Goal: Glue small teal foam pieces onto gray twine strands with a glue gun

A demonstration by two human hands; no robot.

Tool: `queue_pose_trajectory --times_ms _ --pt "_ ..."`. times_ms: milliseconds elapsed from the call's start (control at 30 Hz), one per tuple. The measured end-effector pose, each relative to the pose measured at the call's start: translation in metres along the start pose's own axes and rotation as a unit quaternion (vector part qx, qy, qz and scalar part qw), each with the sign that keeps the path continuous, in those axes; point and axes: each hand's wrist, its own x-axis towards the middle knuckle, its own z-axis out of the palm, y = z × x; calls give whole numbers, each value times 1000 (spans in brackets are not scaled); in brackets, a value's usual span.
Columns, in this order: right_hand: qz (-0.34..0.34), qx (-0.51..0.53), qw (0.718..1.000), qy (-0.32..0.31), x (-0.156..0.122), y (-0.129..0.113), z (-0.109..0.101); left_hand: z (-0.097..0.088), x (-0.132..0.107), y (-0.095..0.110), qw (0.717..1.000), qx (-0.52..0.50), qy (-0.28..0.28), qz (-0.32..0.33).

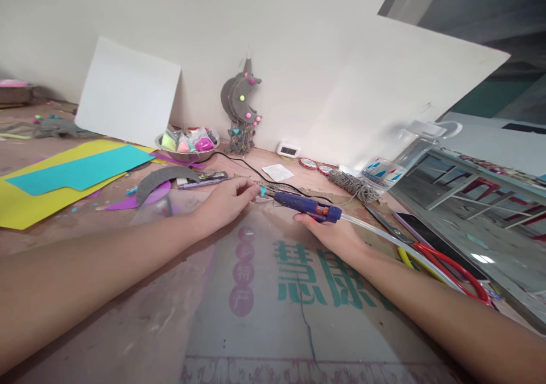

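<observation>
My left hand (228,201) is closed in a pinch on a small turquoise piece (262,191), too small to make out its exact shape. Wrapped round a blue hot glue gun (298,203) is my right hand (326,233), with the thumb along its near side. The gun points left, its nozzle close to the turquoise piece; whether they touch I cannot tell. A clear glue stick (375,229) runs out of the gun's back. Below both hands lies a printed translucent sheet (264,338) with green and purple lettering.
Left are yellow foam sheets (25,213), a turquoise sheet (85,170) and a grey curved piece (162,179). A bowl (187,155) of bagged clay and a grey moon ornament (242,96) stand behind. Right are grey cord (352,185), red-handled scissors (452,267) and a phone (439,244).
</observation>
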Motion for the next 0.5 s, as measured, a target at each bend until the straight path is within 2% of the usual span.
queue_pose_trajectory --times_ms 500 --pt "1 9 1000 3 1 1 1 0 0 2 1000 6 -4 0"
